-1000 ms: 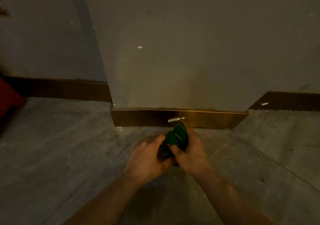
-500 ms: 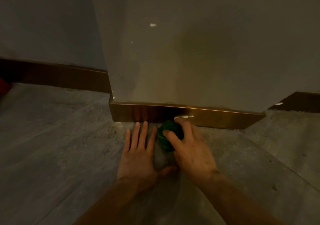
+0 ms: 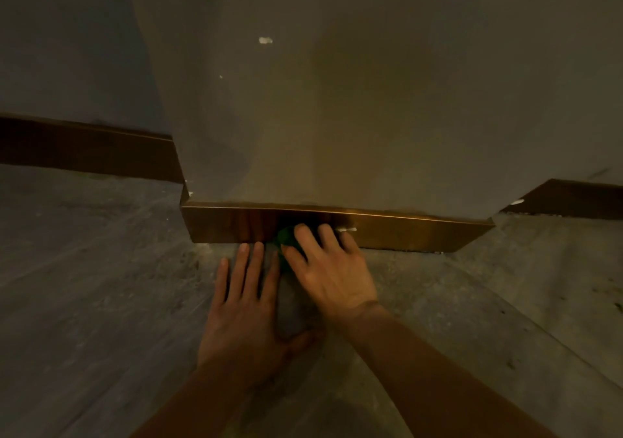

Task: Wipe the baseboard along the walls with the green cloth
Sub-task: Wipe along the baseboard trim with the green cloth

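No brand, label or writing can be read anywhere in this dim, warm-lit view.

The green cloth is bunched into a small wad at the foot of the baseboard, pressed against its shiny brown face where board and floor meet. Only a small part of it shows, to the left of the fingers covering it.

The right hand lies on top of the cloth, fingers spread and curved over it, fingertips reaching onto the baseboard. It is grasping the cloth and pushing it against the board. A small pale smear sits on the baseboard just beside the right fingertips.

The left hand is released: flat on the floor, palm down, fingers stretched toward the baseboard, with the two longest fingertips at or just short of its lower edge. It holds nothing. Its index finger lies just beside the cloth, and whether they touch cannot be told.

The baseboard section being worked runs along the bottom of a projecting grey wall, which carries a few small white marks. Darker baseboard stretches continue further back on both the left and the right side.
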`<action>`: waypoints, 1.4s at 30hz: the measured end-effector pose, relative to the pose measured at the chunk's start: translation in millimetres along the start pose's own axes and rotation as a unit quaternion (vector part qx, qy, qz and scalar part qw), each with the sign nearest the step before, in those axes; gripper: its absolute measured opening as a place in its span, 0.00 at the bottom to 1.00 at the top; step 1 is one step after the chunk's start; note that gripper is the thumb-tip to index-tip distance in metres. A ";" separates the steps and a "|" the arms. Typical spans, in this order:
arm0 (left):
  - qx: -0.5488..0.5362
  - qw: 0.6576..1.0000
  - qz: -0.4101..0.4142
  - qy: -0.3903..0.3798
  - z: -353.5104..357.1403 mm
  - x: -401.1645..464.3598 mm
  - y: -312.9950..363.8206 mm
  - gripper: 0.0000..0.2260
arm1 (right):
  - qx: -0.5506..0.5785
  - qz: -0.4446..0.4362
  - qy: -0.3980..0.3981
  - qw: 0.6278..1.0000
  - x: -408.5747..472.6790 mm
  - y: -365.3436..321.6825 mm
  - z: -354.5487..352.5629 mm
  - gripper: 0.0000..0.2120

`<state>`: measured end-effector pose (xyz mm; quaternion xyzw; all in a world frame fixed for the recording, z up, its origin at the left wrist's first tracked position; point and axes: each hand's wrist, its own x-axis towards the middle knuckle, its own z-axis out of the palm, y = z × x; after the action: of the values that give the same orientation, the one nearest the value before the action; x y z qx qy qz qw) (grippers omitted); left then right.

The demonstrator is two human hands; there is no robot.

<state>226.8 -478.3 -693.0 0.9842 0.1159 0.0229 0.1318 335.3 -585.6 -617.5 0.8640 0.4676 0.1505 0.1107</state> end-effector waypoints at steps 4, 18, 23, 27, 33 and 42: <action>-0.002 1.000 0.002 -0.002 -0.9 -0.2 -0.2 0.54 | 0.011 0.033 -0.016 0.999 -6.0 6.2 0.1 0.14; 0.010 1.000 -0.006 -0.025 -7.1 -0.3 1.1 0.55 | 0.037 0.100 -0.068 0.992 -27.0 36.8 -0.3 0.25; 0.010 1.000 -0.008 -0.029 -9.6 -0.2 2.3 0.55 | 0.043 0.116 -0.064 0.990 -33.5 45.3 0.5 0.24; 0.006 0.999 -0.008 -0.032 -9.9 0.0 1.7 0.56 | 0.045 0.127 -0.056 0.989 -37.7 50.6 1.8 0.22; 0.003 0.999 -0.007 -0.034 -8.5 0.4 0.5 0.56 | 0.053 0.146 -0.063 0.986 -43.4 55.7 2.3 0.24; -0.002 0.999 -0.002 -0.039 -11.0 0.0 -0.2 0.56 | 0.052 0.182 -0.063 0.980 -54.9 66.1 -1.4 0.29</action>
<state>226.0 -475.4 -682.5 0.9838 0.1127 -0.0151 0.1386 357.6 -667.3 -602.9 0.9469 0.3021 0.0888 0.0658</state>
